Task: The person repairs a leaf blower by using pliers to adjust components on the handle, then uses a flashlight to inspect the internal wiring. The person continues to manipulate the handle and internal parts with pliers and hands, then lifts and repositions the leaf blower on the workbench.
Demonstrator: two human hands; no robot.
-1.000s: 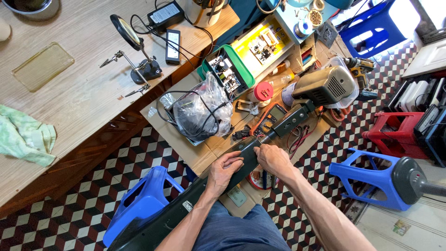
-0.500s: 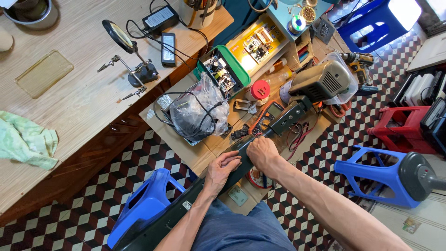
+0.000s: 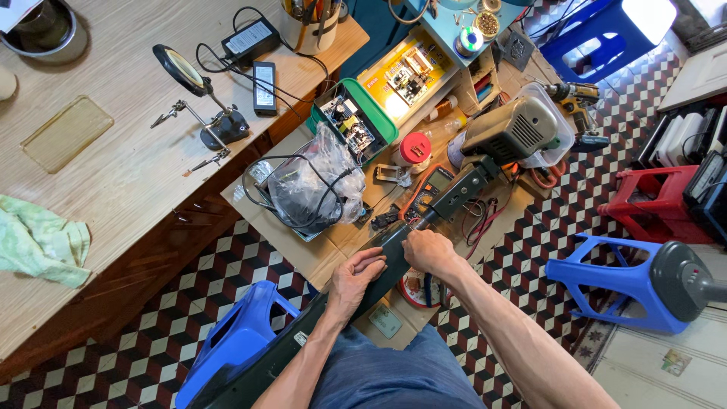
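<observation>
Checkered floor tiles are showing beneath a cluttered low cardboard worktop standing beside a long wooden bench, with a clear plastic bag of cables lying near the bench edge. Across the person's lap and up onto the worktop, a long dark bar is running diagonally toward a grey motor housing. The left hand is lying curled over the bar's near stretch, fingers wrapping it, while the right hand is pinching closed on the bar just beyond, touching it near an orange meter.
</observation>
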